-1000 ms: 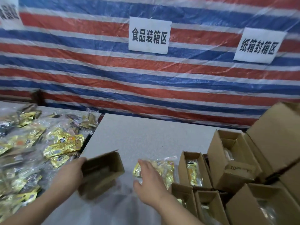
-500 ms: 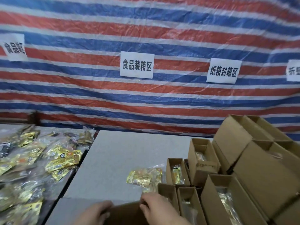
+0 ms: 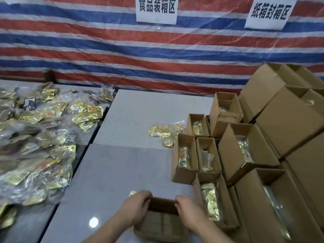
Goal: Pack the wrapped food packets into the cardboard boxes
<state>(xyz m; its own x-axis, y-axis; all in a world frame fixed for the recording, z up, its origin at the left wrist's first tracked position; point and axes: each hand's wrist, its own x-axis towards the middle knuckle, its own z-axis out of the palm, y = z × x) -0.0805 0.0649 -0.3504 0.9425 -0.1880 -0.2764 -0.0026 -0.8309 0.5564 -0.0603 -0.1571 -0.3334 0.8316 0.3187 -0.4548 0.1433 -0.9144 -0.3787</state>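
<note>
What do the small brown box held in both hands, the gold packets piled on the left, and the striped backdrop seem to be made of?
Small brown box: matte cardboard, shown by folded flaps and dull tan faces.
Gold packets: probably metallised foil under clear plastic wrap, given their crinkled glints.
Striped backdrop: apparently woven plastic tarpaulin, slightly glossy and wrinkled.

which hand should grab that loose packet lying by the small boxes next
Right. The right hand is on the side of the held box nearer the loose packet; the left hand would probably have to reach across.
</note>
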